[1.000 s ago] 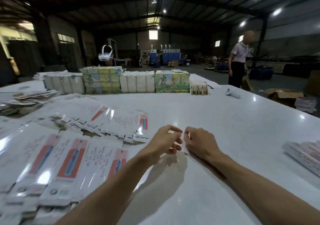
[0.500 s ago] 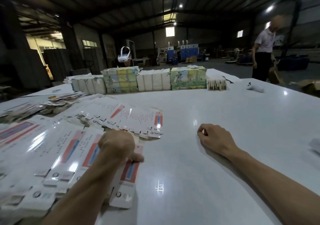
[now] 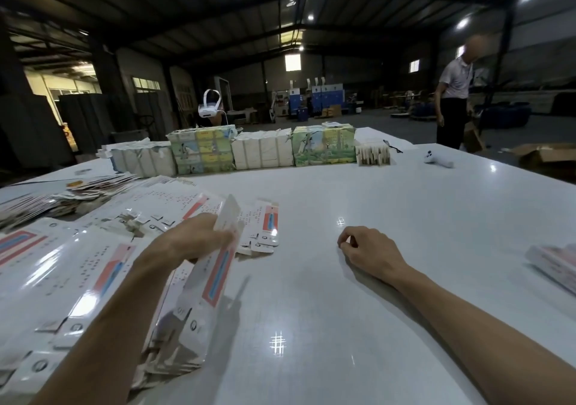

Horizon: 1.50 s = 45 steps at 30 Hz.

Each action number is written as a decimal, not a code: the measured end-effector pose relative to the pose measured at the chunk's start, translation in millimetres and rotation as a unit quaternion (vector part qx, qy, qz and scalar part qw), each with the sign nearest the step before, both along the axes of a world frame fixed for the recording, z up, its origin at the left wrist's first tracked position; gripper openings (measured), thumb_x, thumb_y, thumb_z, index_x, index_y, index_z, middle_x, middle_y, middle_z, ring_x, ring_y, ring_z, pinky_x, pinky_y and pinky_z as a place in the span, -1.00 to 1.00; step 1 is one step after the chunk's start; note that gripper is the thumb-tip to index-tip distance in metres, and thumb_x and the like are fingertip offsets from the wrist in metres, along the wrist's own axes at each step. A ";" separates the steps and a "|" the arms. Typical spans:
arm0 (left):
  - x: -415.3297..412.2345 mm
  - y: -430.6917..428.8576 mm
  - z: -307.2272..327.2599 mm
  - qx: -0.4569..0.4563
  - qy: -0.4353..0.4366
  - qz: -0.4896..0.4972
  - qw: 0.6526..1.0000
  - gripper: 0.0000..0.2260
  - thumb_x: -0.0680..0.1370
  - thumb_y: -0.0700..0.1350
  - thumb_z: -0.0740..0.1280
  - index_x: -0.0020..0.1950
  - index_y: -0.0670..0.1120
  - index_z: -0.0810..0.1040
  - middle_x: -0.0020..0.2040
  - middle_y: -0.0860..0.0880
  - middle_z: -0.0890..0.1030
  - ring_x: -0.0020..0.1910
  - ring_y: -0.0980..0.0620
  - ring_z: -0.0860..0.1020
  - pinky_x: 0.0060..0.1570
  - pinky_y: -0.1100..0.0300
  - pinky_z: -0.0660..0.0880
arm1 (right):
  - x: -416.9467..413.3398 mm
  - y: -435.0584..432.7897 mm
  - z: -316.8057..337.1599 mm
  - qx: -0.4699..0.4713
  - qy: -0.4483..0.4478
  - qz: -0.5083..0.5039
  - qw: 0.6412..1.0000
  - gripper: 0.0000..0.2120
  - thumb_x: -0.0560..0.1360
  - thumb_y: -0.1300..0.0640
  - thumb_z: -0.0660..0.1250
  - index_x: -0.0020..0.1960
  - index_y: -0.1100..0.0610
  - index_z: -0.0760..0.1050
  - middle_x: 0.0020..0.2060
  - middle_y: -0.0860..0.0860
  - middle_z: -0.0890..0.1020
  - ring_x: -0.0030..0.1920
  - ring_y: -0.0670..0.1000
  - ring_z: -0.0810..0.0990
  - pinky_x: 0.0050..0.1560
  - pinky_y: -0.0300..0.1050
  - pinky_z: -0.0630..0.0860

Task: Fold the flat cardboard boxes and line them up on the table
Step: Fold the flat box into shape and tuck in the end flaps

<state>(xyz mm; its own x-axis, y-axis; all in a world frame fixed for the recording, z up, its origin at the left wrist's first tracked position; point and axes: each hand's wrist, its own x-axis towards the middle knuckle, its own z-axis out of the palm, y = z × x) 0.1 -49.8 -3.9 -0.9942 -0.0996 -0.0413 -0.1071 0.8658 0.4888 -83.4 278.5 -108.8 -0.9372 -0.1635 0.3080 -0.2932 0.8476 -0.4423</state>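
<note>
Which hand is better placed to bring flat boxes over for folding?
Left hand: it grips flat boxes above the pile. The right hand rests empty on the table.

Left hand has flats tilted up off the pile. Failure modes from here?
1. One-handed grip: the left hand holds the lifted flats near their top, lower end fanned; some may slip out.
2. They overlap the loose pile, which may get dragged.
3. The right hand rests apart, giving no support.
</note>
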 end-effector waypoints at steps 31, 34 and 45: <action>-49.8 142.4 -85.1 0.582 -0.076 -0.055 0.808 -0.49 0.70 0.31 0.09 -0.02 -0.06 0.62 -0.31 -0.09 0.71 -0.41 -0.05 0.70 -0.43 0.18 0.61 | 0.7 -2.6 18.6 -0.116 0.125 0.124 0.978 -0.79 0.68 0.02 0.33 0.26 -0.01 0.67 0.31 -0.05 0.51 0.38 -0.04 0.37 0.37 0.09 0.49; -47.6 142.6 -85.3 0.569 -0.073 -0.058 0.817 -0.49 0.70 0.32 0.10 -0.03 -0.05 0.62 -0.29 -0.09 0.71 -0.39 -0.05 0.70 -0.41 0.17 0.61 | 4.1 -4.3 20.8 -0.064 0.141 0.117 0.981 -0.75 0.68 0.00 0.32 0.29 0.04 0.66 0.34 -0.01 0.52 0.41 -0.01 0.37 0.39 0.16 0.47; -53.9 146.1 -80.8 0.616 -0.150 -0.176 0.753 -0.37 0.67 0.36 0.11 0.22 -0.20 0.58 -0.07 -0.17 0.69 -0.19 -0.10 0.69 -0.17 0.05 0.66 | 7.6 -6.4 38.9 -0.370 -0.032 0.160 0.915 -0.76 0.68 0.15 0.35 0.08 0.35 0.61 0.37 0.02 0.50 0.22 0.10 0.61 0.03 -0.14 0.62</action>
<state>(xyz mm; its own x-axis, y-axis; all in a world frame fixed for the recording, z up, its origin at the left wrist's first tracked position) -53.9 96.3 -84.7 -0.8775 0.4660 -0.1136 -0.2418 -0.2252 0.9438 -75.8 272.1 -69.9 -0.8976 -0.2027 0.3914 -0.4276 0.1850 -0.8848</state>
